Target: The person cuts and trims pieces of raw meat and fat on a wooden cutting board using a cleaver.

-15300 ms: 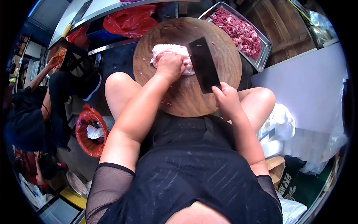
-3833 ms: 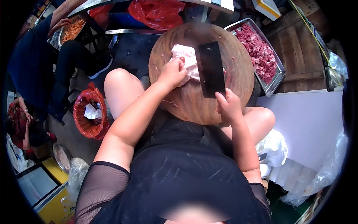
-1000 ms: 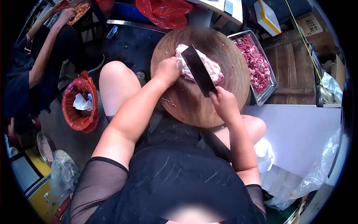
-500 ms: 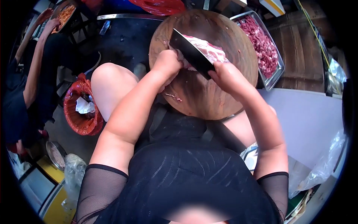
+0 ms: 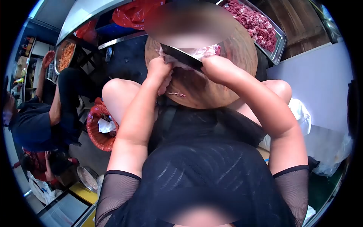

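Observation:
In the head view a thick round wooden chopping block (image 5: pixel 242 72) stands before my knees. My right hand (image 5: pixel 217 68) is closed around the handle end of a dark, broad-bladed cleaver (image 5: pixel 182 58). The blade slants from my right hand up to the left, across a pale pink piece of meat (image 5: pixel 210 51). On the left side of the block, my left hand (image 5: pixel 159 70) is closed on the meat's left part, and a flap hangs below the fingers. Small meat scraps (image 5: pixel 177 94) lie near the block's front edge. A blur hides the block's far part.
A metal tray (image 5: pixel 280 47) of cut red meat (image 5: pixel 253 24) sits beyond the block at right. A bin lined with a red bag (image 5: pixel 92 128) stands by my left knee. Further left, a person in dark clothes (image 5: pixel 38 121) sits near a tray of orange food (image 5: pixel 67 56).
The view has shifted, showing more of the left side. The cleaver lies flatter and lower over the meat, and my right hand is nearer my left. The co-worker's hands have moved apart.

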{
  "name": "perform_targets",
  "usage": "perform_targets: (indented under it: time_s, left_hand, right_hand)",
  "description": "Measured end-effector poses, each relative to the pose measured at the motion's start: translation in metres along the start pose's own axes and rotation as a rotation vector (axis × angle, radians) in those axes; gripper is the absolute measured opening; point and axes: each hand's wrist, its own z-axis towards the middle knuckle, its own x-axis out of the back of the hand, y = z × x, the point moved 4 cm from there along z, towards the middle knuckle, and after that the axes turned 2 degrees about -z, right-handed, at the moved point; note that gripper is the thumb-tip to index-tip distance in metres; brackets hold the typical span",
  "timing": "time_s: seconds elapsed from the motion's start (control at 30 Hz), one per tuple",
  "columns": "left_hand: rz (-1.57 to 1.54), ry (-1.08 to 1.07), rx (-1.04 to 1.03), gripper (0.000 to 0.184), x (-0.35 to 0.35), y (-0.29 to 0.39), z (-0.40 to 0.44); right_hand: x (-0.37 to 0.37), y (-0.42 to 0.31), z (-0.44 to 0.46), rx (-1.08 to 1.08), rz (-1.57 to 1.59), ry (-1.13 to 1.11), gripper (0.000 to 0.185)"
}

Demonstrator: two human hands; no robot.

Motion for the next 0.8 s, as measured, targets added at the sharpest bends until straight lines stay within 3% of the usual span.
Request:
perform_targets:
  time_s: [0.1,0.23,0.27,0.4,0.57,0.73,0.77,0.8]
  left_hand:
    - [0.045,0.075,-0.082,0.026,-0.002,-0.007,-0.005]
    - [-0.151,-0.142,0.136,0.019,0.005,0.019,-0.04]
    - [-0.126,-0.181,0.142,0.019,-0.001,0.011,-0.039]
    - [0.028,-0.072,-0.059,0.023,-0.005,0.009,-0.043]
    - [0.054,-0.042,-0.09,0.033,-0.005,0.008,-0.042]
    - [0.08,-0.191,-0.217,0.035,-0.006,0.023,-0.035]
    - [-0.058,-0.252,-0.124,0.035,-0.007,0.023,-0.034]
    - [-0.016,-0.257,-0.173,0.032,-0.01,0.019,-0.028]
  right_hand:
    - [0.002,0.007,-0.037,-0.053,0.037,0.01,0.02]
    - [0.006,0.03,-0.059,-0.092,0.112,0.002,0.021]
    - [0.009,0.031,-0.065,-0.077,0.094,0.1,0.02]
    - [0.012,0.011,-0.072,-0.044,0.109,0.266,0.021]
    - [0.012,-0.01,-0.036,0.019,-0.037,0.22,0.018]
    - [0.008,-0.019,-0.003,0.108,-0.107,0.122,0.016]
    - [0.008,-0.019,0.003,0.126,-0.13,0.103,0.017]
    - [0.009,-0.02,0.01,0.133,-0.129,0.092,0.017]
